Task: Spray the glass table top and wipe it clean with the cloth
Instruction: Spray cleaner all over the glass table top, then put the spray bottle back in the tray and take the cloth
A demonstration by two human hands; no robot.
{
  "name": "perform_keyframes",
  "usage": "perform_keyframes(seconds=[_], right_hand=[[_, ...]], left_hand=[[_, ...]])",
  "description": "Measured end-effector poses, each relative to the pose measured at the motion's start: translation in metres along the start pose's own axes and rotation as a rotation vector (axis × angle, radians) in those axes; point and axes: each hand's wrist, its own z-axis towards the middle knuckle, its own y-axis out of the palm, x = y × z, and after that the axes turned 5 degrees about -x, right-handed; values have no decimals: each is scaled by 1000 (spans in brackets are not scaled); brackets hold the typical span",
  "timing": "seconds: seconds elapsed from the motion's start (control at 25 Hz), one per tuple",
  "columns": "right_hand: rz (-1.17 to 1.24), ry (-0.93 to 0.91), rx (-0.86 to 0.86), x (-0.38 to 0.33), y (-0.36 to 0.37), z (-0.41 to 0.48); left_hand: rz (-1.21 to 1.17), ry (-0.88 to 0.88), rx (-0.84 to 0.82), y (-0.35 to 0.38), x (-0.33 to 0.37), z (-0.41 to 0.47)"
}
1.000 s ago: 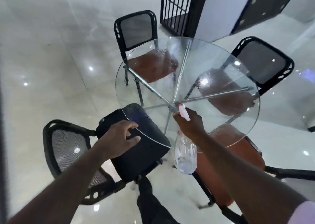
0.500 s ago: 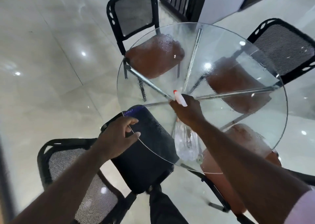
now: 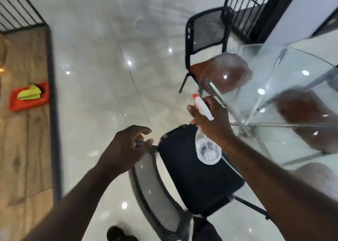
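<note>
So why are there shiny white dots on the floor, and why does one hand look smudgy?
Head view: the dots are glare, lights bouncing off the glossy floor and the glass table; the left hand is smeared by motion blur, while the right hand on the spray bottle looks sharper.

No readable text, labels or numbers anywhere.

Glossy glass table top (image 3: 259,61), seemingly plastic bottle (image 3: 207,149)
</note>
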Motion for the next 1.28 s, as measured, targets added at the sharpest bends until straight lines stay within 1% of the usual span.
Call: perform_keyframes(seconds=[0.08, 0.16, 0.28, 0.4, 0.52, 0.64, 0.8, 0.92, 1.04, 1.12, 1.2, 1.28], right_hand=[[45, -65, -2, -43, 61, -10], [74, -131, -28, -95, 131, -20], [218, -198, -167, -175, 221, -33], [340, -312, -328, -260, 311, -50], [406, -370, -461, -326, 384, -55], [427, -415, -521, -381, 439, -38], [423, -528, -485, -439, 493, 31], [425, -573, -443, -466, 529, 103], [397, -638, -430, -491, 568, 196], [327, -697, -459, -510, 598, 252], [207, -766, -481, -529, 629, 307], [130, -800, -467, -548, 661, 353]], left_hand=[[50, 63, 89, -56, -47, -23], [89, 77, 185, -125, -91, -58], [147, 25, 313, -225, -138, -117], [207, -10, 445, -322, -185, -170], [217, -18, 560, -391, -225, -202], [238, -34, 633, -443, -256, -205], [278, -55, 609, -509, -298, -157], [295, -38, 606, -557, -329, -91], [316, -25, 594, -608, -360, 0], [277, -46, 598, -643, -375, 50], [255, -81, 614, -676, -396, 97], [218, -123, 622, -708, -417, 130]])
